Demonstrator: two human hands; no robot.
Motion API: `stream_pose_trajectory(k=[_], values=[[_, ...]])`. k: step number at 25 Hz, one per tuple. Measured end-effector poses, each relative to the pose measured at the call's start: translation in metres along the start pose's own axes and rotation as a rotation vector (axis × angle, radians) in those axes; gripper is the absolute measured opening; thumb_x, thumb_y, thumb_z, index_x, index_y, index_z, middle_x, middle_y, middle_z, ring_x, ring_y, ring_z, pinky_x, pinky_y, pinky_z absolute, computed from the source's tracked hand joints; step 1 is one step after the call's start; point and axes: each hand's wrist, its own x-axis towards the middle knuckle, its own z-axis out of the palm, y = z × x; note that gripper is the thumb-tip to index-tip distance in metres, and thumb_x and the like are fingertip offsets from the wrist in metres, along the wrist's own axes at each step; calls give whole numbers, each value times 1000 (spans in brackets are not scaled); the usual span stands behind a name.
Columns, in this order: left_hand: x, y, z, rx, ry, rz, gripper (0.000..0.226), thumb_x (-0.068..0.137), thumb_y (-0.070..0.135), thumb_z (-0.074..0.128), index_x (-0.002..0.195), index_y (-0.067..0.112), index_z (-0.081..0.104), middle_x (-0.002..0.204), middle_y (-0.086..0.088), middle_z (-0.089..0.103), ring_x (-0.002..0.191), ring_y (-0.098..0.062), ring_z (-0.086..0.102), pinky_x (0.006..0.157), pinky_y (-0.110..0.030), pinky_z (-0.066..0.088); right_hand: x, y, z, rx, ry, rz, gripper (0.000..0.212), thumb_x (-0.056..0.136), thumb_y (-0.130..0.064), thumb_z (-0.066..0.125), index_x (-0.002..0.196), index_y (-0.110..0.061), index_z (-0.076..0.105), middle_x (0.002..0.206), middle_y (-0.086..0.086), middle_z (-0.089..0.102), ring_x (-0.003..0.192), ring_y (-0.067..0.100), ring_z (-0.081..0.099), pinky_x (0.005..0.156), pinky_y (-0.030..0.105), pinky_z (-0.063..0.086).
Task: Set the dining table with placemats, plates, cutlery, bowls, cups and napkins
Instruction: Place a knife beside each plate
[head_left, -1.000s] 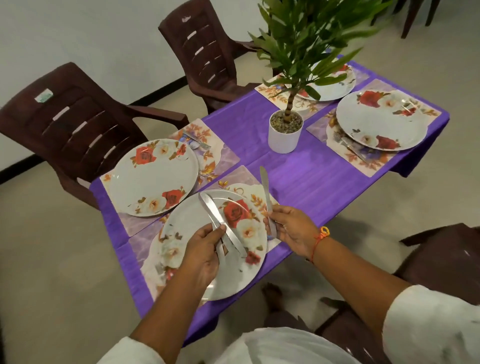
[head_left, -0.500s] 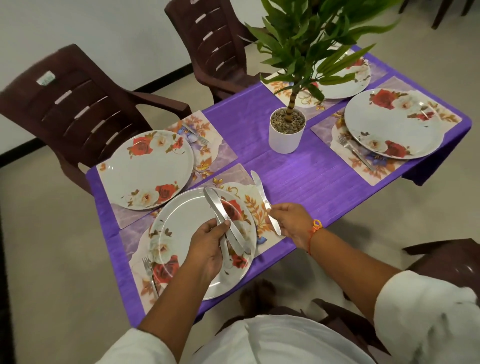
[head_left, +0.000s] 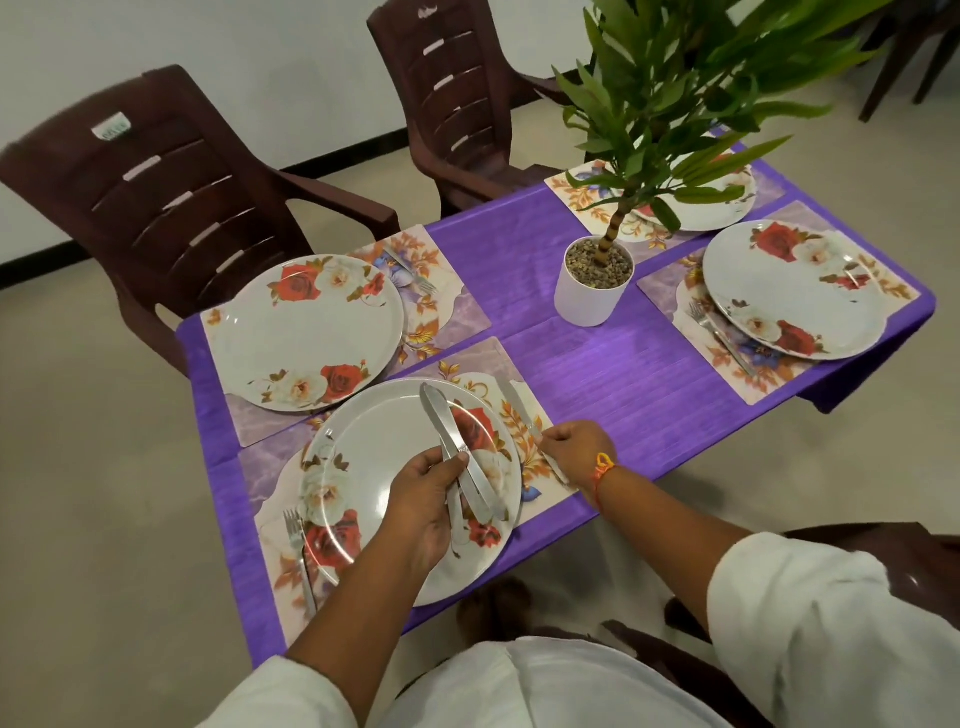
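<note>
Near edge of the worktop (head_left: 649, 405): the left grip (head_left: 428, 501) held a bundle of knives (head_left: 452, 436), fingers curled around them, above the nearest plate (head_left: 374, 452). The right grip (head_left: 574, 449) pinched a single knife (head_left: 517, 405) lying on the placemat (head_left: 478, 366) just beside that plate's right rim; a fork (head_left: 296, 540) lay at its left rim. Centre: a potted plant (head_left: 595, 291). Far-left corner: a second plate (head_left: 306, 332). Right end: a third plate (head_left: 795, 291) and a fourth plate (head_left: 722, 205) partly behind leaves.
</note>
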Motion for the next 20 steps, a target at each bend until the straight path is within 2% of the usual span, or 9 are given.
stream_pose_trajectory(k=[2,8,14,17,20], values=[[2,0,0,7,-6,0,28,89,15,75,116,16,70,107,-7,76,102,-33,72,98,-56,53,3,0,4,-68,-7,-15,15,91,-31,73,85,-18,78,83,5,75,83,26,70,73,37,58],[11,0,0,56,-35,4,30,88,21,77,116,23,69,110,-1,76,103,-30,72,99,-55,53,8,4,14,-194,37,-26,12,88,-30,76,89,-18,76,89,0,72,87,22,66,78,37,58],[18,0,1,47,-77,-8,34,89,19,75,121,23,67,115,-2,74,104,-30,72,98,-56,53,9,4,19,-299,87,-44,19,87,-34,76,77,-21,67,77,-4,65,77,17,62,71,33,58],[18,2,7,24,-105,-18,35,90,17,74,124,23,66,116,-1,74,102,-29,72,91,-50,57,12,5,17,-352,73,-42,17,87,-35,75,78,-21,69,80,-4,68,77,16,63,69,33,58],[20,1,14,4,-108,-3,34,91,15,73,123,23,65,116,-1,73,102,-29,72,75,-40,62,16,5,12,-363,42,-52,13,87,-29,76,79,-21,71,83,-4,70,79,17,63,68,31,54]])
